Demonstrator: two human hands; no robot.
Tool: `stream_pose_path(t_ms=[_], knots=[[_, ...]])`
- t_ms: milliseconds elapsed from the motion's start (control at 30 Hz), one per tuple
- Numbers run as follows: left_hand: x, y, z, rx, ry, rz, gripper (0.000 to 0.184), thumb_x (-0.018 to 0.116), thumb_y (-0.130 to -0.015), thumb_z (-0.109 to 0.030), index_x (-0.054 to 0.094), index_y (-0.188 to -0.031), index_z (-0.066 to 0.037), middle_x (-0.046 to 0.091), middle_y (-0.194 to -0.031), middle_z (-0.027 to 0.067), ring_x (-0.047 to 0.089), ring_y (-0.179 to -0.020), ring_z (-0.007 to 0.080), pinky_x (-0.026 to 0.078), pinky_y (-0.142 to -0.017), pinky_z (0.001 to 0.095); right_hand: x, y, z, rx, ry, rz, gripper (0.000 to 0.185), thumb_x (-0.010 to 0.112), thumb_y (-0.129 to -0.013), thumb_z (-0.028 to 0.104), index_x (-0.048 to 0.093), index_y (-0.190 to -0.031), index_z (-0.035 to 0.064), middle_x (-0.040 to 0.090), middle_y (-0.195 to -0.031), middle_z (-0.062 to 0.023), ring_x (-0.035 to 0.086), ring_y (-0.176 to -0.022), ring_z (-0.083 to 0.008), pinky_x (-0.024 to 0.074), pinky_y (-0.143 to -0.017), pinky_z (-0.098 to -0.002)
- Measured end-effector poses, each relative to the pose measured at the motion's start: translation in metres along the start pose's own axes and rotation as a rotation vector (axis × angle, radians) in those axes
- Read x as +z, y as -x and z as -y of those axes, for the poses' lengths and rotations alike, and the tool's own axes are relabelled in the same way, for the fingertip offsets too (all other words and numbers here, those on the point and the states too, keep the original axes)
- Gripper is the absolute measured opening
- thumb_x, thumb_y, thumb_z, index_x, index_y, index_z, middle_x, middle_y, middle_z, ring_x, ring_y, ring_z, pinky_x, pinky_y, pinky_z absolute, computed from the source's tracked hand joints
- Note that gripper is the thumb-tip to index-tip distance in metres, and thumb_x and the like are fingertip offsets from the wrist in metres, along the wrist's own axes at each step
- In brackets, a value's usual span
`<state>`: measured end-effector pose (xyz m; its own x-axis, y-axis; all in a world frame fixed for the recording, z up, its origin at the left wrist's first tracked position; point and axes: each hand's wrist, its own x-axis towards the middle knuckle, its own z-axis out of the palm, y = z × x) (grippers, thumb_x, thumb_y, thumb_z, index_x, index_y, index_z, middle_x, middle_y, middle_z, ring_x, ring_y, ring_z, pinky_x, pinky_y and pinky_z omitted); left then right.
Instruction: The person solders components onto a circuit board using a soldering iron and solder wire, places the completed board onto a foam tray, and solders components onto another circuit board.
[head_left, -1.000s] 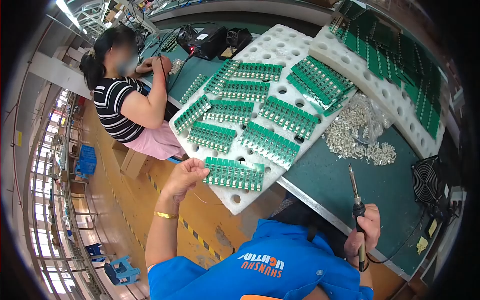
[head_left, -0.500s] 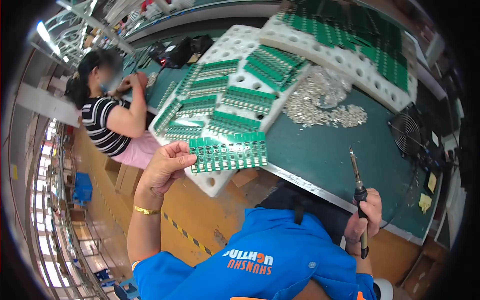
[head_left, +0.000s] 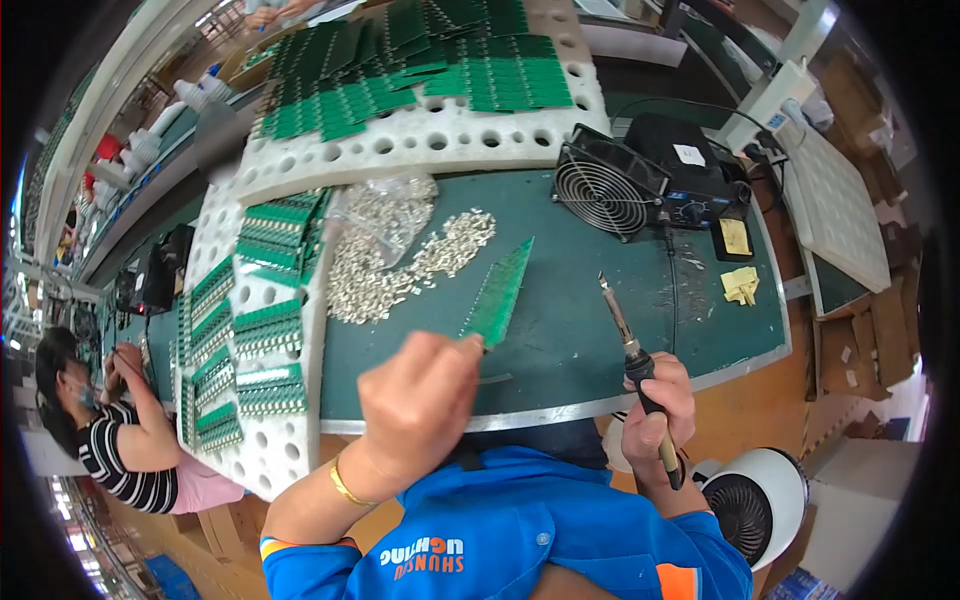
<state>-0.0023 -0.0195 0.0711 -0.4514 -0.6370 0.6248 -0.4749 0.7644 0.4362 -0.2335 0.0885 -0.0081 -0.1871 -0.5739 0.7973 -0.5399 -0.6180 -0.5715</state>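
Between the fingers of my left hand (head_left: 422, 395) is one end of a green circuit board (head_left: 500, 295), tilted up over the table and seen nearly edge-on. My right hand (head_left: 660, 408) is wrapped round the handle of a soldering iron (head_left: 636, 355), its metal tip pointing up and away from me. Behind the circuit board lies a heap of small silvery metal parts (head_left: 375, 285), partly in a clear plastic bag (head_left: 385, 215). Rows of populated circuit boards (head_left: 268, 330) rest on a white foam sheet (head_left: 262, 440) to the left.
A foam slab (head_left: 420, 148) at the back bears many green boards (head_left: 400, 75). A black fan (head_left: 603, 195) and a soldering station (head_left: 690, 180) stand back right, near yellow sponge pieces (head_left: 740, 285). A co-worker (head_left: 130, 430) sits at left. A white fan (head_left: 755, 505) is at lower right.
My view has turned to the right. My left hand has brought the circuit board from above the foam sheet to over the green table and tilted it. The soldering iron stays in my right hand.
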Motion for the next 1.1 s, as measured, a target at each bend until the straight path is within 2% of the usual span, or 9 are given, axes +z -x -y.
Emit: stream_pose_path(t_ms=[67, 300, 533, 700, 733, 833, 867, 1033, 1100], knots=[[0.009, 0.001, -0.006, 0.165, -0.165, 0.177, 0.020, 0.074, -0.070, 0.001, 0.069, -0.090, -0.004, 0.058, -0.069, 0.0054, 0.057, -0.052, 0.0158, 0.044, -0.044, 0.0290, -0.002, 0.001, -0.004, 0.023, 0.016, -0.010, 0.035, 0.042, -0.103, 0.037, 0.051, -0.111, 0.0039, 0.056, -0.088, -0.0152, 0.055, -0.074, -0.0223, 0.0467, -0.065, -0.0360], [0.033, 0.007, -0.003, 0.390, -0.271, 0.299, 0.023, 0.070, -0.071, -0.005, 0.068, -0.094, -0.003, 0.049, -0.067, 0.0008, 0.053, -0.050, 0.0096, 0.041, -0.039, 0.0251, 0.000, 0.002, -0.009, 0.056, -0.001, -0.014, 0.034, 0.042, -0.103, 0.037, 0.051, -0.111, 0.0050, 0.056, -0.087, -0.0152, 0.056, -0.074, -0.0220, 0.0460, -0.068, -0.0366], [0.044, 0.019, -0.003, 0.409, -0.325, 0.317, 0.022, 0.068, -0.071, -0.008, 0.066, -0.093, -0.005, 0.045, -0.068, 0.0004, 0.051, -0.050, 0.0080, 0.039, -0.040, 0.0238, 0.001, 0.003, -0.009, 0.062, 0.009, 0.028, 0.035, 0.040, -0.103, 0.038, 0.050, -0.113, 0.0057, 0.056, -0.088, -0.0150, 0.055, -0.074, -0.0214, 0.0460, -0.068, -0.0359], [0.055, 0.028, -0.005, 0.363, -0.311, 0.355, 0.009, 0.063, -0.073, -0.011, 0.057, -0.078, -0.009, 0.044, -0.070, -0.0002, 0.049, -0.051, 0.0068, 0.039, -0.041, 0.0215, 0.004, 0.010, -0.006, 0.166, 0.033, 0.140, 0.033, 0.045, -0.103, 0.033, 0.052, -0.114, 0.0027, 0.058, -0.095, -0.0187, 0.058, -0.076, -0.0231, 0.0492, -0.070, -0.0356], [0.057, 0.031, -0.006, 0.364, -0.304, 0.356, 0.009, 0.063, -0.073, -0.011, 0.057, -0.078, -0.009, 0.044, -0.070, -0.0002, 0.049, -0.051, 0.0068, 0.039, -0.041, 0.0215, 0.009, 0.011, -0.009, 0.156, -0.006, 0.125, 0.037, 0.052, -0.101, 0.035, 0.057, -0.113, 0.0005, 0.057, -0.092, -0.0182, 0.056, -0.072, -0.0231, 0.0473, -0.062, -0.0336], [0.062, 0.039, -0.006, 0.311, -0.265, 0.412, 0.022, 0.065, -0.073, -0.011, 0.061, -0.094, -0.007, 0.048, -0.072, 0.0013, 0.055, -0.052, 0.0094, 0.043, -0.042, 0.0247, 0.016, 0.013, -0.015, 0.145, 0.007, 0.248, 0.036, 0.058, -0.098, 0.033, 0.057, -0.113, 0.0000, 0.057, -0.096, -0.0188, 0.056, -0.071, -0.0221, 0.0463, -0.059, -0.0313], [0.064, 0.040, -0.006, 0.296, -0.249, 0.427, 0.021, 0.065, -0.073, -0.011, 0.061, -0.093, -0.007, 0.048, -0.072, 0.0017, 0.055, -0.053, 0.0100, 0.044, -0.042, 0.0254, 0.020, 0.012, -0.017, 0.119, 0.022, 0.257, 0.034, 0.068, -0.091, 0.026, 0.057, -0.113, 0.0013, 0.055, -0.098, -0.0180, 0.056, -0.070, -0.0228, 0.0465, -0.058, -0.0316], [0.072, 0.047, -0.004, 0.255, -0.205, 0.446, 0.020, 0.064, -0.073, -0.011, 0.060, -0.093, -0.006, 0.050, -0.073, 0.0029, 0.056, -0.053, 0.0115, 0.046, -0.043, 0.0270, 0.034, 0.009, -0.014, 0.197, 0.139, 0.280, 0.039, 0.077, -0.078, 0.007, 0.057, -0.111, 0.0048, 0.052, -0.097, -0.0170, 0.057, -0.073, -0.0272, 0.0490, -0.060, -0.0352], [0.075, 0.047, -0.003, 0.279, -0.220, 0.376, 0.011, 0.063, -0.074, -0.011, 0.052, -0.077, -0.009, 0.045, -0.070, 0.0006, 0.052, -0.052, 0.0081, 0.044, -0.042, 0.0234, 0.036, 0.009, -0.015, 0.207, 0.153, 0.288, 0.038, 0.075, -0.079, 0.003, 0.057, -0.112, 0.0047, 0.052, -0.098, -0.0173, 0.057, -0.076, -0.0276, 0.0488, -0.060, -0.0350]])
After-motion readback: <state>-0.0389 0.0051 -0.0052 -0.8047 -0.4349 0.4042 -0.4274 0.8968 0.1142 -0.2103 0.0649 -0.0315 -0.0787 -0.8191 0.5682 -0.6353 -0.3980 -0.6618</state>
